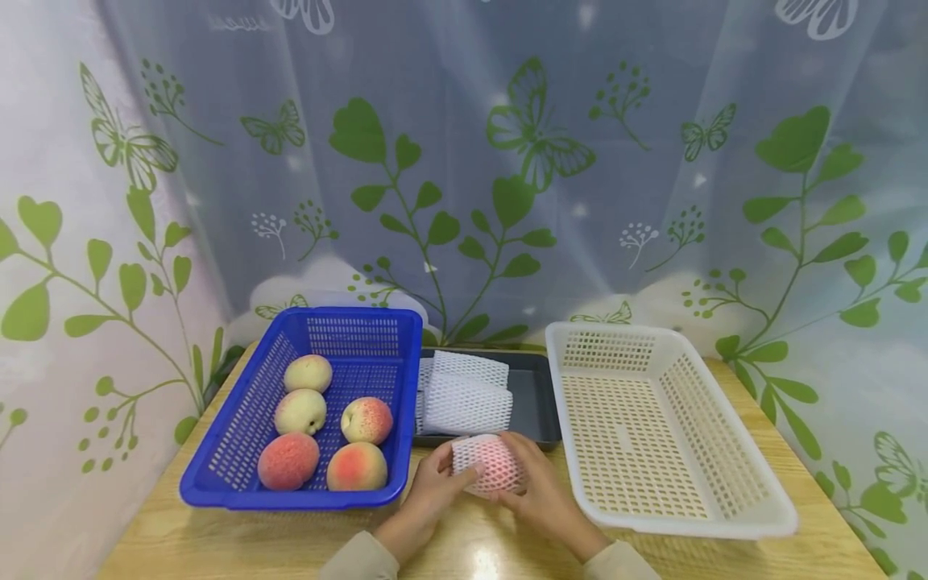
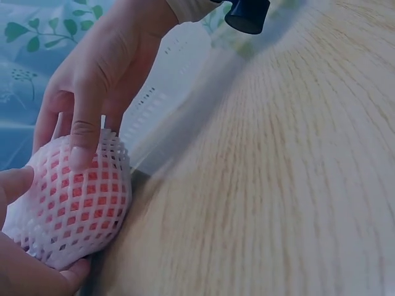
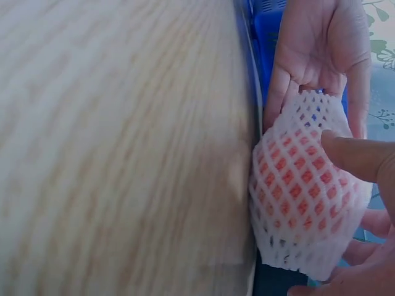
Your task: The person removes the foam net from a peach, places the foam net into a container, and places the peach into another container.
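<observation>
A red peach [image 1: 499, 466] sits inside a white foam net sleeve [image 3: 284, 243], held just over the table in front of the dark tray. From the left side my left hand [image 1: 433, 495] grips the sleeved peach, thumb on top. My right hand [image 1: 540, 495] holds its other side, with fingers curled round it. In the left wrist view the right thumb presses on the netting [image 2: 92, 197]. The open ends of the sleeve stick out past the fruit. Parts of the fingers underneath are hidden.
To the left a blue basket [image 1: 190, 475] holds several peaches [image 1: 288, 461]. A dark grey tray [image 1: 532, 403] at the back middle carries flat white foam net sleeves [image 1: 467, 399]. On the right stands a white basket [image 1: 631, 435]. A patterned curtain [image 1: 464, 161] hangs behind the wooden table [image 1: 464, 556].
</observation>
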Available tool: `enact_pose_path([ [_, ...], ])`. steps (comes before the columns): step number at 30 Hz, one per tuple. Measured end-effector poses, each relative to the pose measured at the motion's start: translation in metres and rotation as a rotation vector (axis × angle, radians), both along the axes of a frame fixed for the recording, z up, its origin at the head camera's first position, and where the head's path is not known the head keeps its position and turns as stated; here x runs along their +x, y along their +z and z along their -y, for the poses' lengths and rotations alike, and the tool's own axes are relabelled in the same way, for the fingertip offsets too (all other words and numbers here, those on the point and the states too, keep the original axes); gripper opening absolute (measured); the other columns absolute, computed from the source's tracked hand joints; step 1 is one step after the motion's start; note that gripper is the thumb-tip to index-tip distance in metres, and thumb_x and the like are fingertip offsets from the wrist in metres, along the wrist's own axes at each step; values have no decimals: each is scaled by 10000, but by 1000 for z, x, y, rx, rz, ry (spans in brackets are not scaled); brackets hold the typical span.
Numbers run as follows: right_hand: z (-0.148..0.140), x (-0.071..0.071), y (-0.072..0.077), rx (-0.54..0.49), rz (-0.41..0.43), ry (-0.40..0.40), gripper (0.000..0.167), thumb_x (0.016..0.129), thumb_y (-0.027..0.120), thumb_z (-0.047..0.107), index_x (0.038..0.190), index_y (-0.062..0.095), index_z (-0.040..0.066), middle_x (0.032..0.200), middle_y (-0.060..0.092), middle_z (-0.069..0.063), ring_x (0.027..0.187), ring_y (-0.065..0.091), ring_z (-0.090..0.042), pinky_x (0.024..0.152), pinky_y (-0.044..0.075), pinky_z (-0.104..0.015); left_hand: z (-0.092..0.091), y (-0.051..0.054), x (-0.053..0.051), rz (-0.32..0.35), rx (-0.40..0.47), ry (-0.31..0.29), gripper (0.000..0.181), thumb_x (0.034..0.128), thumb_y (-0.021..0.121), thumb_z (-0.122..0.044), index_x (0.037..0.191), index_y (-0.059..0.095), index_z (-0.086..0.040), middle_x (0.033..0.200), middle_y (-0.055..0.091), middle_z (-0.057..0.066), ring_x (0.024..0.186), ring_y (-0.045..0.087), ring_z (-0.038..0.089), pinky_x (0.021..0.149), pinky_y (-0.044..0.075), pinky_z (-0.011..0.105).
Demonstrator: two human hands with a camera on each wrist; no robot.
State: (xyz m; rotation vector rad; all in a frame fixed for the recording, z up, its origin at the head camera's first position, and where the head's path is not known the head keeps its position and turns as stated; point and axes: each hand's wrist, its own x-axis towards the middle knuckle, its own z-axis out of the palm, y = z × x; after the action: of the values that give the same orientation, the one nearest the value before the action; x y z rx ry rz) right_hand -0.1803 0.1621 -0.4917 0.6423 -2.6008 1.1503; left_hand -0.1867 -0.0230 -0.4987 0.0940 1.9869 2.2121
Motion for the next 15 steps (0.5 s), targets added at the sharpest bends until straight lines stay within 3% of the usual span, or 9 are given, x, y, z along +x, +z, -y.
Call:
enact_pose_path([
  [9, 2, 3, 10, -30, -17, -26, 728, 658, 828, 11, 1314, 514, -22, 1320, 515, -246, 1221, 455, -457, 998, 372, -634, 2, 7, -3, -40, 9, 49, 578, 844, 707, -52, 1336, 451, 109, 1256, 563, 269, 1109, 578, 264, 865, 517, 256],
  [15, 4, 6, 23, -28, -13, -48, 688, 691, 817, 56, 1306, 517, -21, 1324, 512, -242, 1224, 453, -456, 984, 384, -637, 1, 17, -4, -77, -78, 76, 542, 866, 703, -133, 1327, 497, 64, 1324, 532, 248, 1243, 478, 382, 1052, 397, 470],
])
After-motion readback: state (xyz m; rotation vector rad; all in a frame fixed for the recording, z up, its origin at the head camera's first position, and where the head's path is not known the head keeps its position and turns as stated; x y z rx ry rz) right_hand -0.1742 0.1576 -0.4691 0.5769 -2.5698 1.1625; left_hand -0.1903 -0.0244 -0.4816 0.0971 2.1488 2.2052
